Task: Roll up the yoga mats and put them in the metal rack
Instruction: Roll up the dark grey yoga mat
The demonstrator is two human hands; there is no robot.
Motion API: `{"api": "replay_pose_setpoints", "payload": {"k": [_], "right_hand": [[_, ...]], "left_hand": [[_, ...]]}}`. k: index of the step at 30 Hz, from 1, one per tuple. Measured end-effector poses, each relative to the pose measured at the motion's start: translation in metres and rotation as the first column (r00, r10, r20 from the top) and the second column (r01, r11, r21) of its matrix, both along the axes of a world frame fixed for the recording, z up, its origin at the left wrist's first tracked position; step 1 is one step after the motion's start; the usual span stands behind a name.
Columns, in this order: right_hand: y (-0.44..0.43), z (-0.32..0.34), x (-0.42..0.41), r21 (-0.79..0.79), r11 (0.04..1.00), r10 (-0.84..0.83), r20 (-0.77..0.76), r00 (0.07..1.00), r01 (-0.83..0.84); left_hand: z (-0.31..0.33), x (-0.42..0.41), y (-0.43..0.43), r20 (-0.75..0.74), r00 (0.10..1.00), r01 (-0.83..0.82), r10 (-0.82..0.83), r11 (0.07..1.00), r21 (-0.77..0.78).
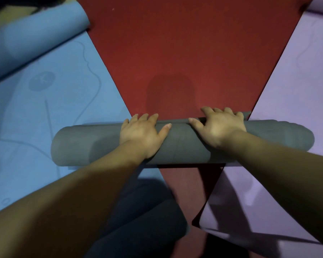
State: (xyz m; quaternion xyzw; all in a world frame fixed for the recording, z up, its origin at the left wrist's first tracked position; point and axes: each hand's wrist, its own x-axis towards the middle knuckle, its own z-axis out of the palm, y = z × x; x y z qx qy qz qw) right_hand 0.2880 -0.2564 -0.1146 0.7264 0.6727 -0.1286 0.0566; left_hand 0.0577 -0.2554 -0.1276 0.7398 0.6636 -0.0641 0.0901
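A dim exercise space: blue mat (45,112), red mat (185,53) and purple mat (296,90) cover the floor.

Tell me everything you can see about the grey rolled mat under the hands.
The grey rolled mat is a thick matte cylinder, foam-like in look, lying crosswise over the red mat. Its ends reach over the blue mat and the purple mat. The left hand and right hand press flat on top of it, fingers curled over the far edge.
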Motion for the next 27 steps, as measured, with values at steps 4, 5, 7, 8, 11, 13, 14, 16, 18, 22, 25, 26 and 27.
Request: {"api": "replay_pose_setpoints", "payload": {"k": [4, 5, 7, 8, 11, 13, 14, 16, 18, 22, 25, 26, 27], "right_hand": [[0.001, 0.003, -0.002, 0.008, 1.0, -0.003, 0.03, 1.0, 0.003], [-0.001, 0.003, -0.001, 0.026, 1.0, -0.005, 0.025, 1.0, 0.005], [-0.004, 0.001, -0.001, 0.043, 0.999, -0.009, 0.016, 1.0, 0.008], [-0.006, 0.0, -0.001, 0.04, 0.999, -0.007, 0.012, 1.0, 0.007], [-0.014, 0.0, -0.001, 0.027, 1.0, 0.001, -0.023, 1.0, 0.0], [-0.02, 0.003, 0.005, 0.013, 1.0, 0.025, -0.034, 0.999, -0.024], [-0.022, 0.005, 0.009, 0.006, 0.999, 0.041, -0.03, 0.999, -0.041], [-0.027, 0.01, 0.017, -0.016, 0.996, 0.084, -0.014, 0.996, -0.084], [-0.035, 0.013, 0.02, -0.053, 0.989, 0.136, 0.018, 0.99, -0.135], [-0.048, 0.016, 0.015, -0.096, 0.974, 0.205, -0.008, 0.979, -0.205], [-0.047, 0.021, 0.011, -0.161, 0.937, 0.303, -0.067, 0.95, -0.311], [-0.047, 0.023, 0.007, -0.182, 0.921, 0.336, -0.074, 0.939, -0.344], [-0.048, 0.023, 0.001, -0.19, 0.907, 0.367, -0.08, 0.927, -0.375]], "left_hand": [[-0.001, 0.0, 0.003, 0.01, 1.0, 0.006, -0.006, 1.0, 0.002], [-0.001, 0.0, 0.002, 0.014, 1.0, 0.006, -0.006, 1.0, 0.006], [-0.002, 0.0, -0.003, 0.024, 1.0, 0.008, -0.009, 0.999, 0.044], [-0.003, -0.001, -0.008, 0.021, 1.0, 0.014, -0.016, 0.997, 0.077], [-0.006, -0.003, -0.023, 0.006, 0.999, 0.035, -0.037, 0.984, 0.176], [-0.01, -0.004, -0.032, 0.014, 0.999, 0.036, -0.04, 0.975, 0.22], [-0.012, -0.004, -0.036, 0.019, 0.999, 0.038, -0.044, 0.969, 0.245], [-0.015, -0.006, -0.046, 0.036, 0.998, 0.041, -0.054, 0.954, 0.297], [-0.019, -0.007, -0.058, 0.044, 0.997, 0.037, -0.055, 0.94, 0.34], [-0.023, -0.007, -0.078, 0.052, 0.998, 0.007, -0.027, 0.933, 0.359], [-0.024, -0.005, -0.087, 0.074, 0.997, -0.018, -0.009, 0.934, 0.357], [-0.023, -0.006, -0.088, 0.08, 0.997, -0.022, -0.006, 0.938, 0.345], [-0.021, -0.007, -0.089, 0.09, 0.996, -0.025, -0.005, 0.942, 0.334]]}}
